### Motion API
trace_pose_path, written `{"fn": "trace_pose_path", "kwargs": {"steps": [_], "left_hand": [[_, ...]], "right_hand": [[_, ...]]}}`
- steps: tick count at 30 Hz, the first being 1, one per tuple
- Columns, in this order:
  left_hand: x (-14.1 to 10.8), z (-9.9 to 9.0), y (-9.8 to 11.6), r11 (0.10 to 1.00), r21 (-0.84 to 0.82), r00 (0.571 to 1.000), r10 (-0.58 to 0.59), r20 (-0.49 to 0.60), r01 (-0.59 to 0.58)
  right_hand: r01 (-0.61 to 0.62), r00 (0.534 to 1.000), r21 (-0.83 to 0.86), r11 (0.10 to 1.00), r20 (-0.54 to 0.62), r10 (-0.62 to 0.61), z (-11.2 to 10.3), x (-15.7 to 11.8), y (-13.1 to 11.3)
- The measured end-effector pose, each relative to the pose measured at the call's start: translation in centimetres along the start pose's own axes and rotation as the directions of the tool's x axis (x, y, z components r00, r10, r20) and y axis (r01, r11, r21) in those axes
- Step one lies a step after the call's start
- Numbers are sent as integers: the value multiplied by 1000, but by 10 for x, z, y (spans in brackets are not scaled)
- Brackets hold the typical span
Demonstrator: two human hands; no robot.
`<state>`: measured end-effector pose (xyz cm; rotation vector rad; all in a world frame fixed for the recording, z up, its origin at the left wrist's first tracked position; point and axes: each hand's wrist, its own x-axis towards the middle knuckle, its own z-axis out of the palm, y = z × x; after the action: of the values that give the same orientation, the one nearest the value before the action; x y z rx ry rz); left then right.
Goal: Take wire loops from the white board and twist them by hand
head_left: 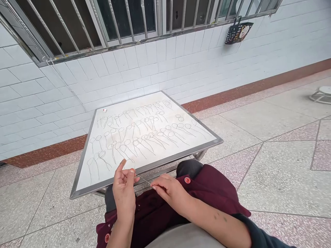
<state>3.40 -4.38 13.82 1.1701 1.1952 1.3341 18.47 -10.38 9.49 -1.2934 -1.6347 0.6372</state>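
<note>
A thin wire (145,180) stretches between my two hands above my lap, at the near edge of a white table (85,175). Its looped end is pinched between the thumb and fingers of my left hand (126,186). Closed on the wire's straight end are the thumb and fingertips of my right hand (169,191). Several thin wire pieces (152,137), each with a round loop and a tail, lie in rows across the white tabletop.
A small white and red object (104,110) sits near the table's far left corner. Behind stands a tiled wall with barred windows and a hanging black basket (238,32). A white stool (324,91) is at the far right.
</note>
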Motion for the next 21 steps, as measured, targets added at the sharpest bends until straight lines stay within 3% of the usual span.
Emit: {"fn": "trace_pose_path", "kwargs": {"steps": [7, 10, 12, 13, 16, 19, 21], "left_hand": [[9, 13, -15, 999, 37, 999, 15, 31, -16], [5, -5, -40, 983, 163, 994, 68, 86, -82], [4, -24, -65, 928, 325, 974, 125, 189, -183], [5, -34, -78, 878, 392, 947, 173, 272, -273], [9, -59, -113, 699, 455, 801, 295, 521, -552], [15, -67, -133, 567, 439, 689, 361, 628, -697], [19, -65, -139, 526, 424, 648, 373, 664, -737]], "right_hand": [[-75, 989, -100, 992, -137, 61, -17, 14, 27], [-149, 969, -244, 958, -228, 93, -44, 31, 52], [-260, 944, -378, 889, -292, 152, -69, 48, 71], [-302, 932, -405, 863, -317, 177, -83, 59, 80], [-387, 904, -461, 799, -359, 230, -124, 94, 108], [-467, 878, -512, 721, -370, 305, -155, 131, 132], [-509, 859, -536, 673, -368, 357, -167, 152, 146]]}}
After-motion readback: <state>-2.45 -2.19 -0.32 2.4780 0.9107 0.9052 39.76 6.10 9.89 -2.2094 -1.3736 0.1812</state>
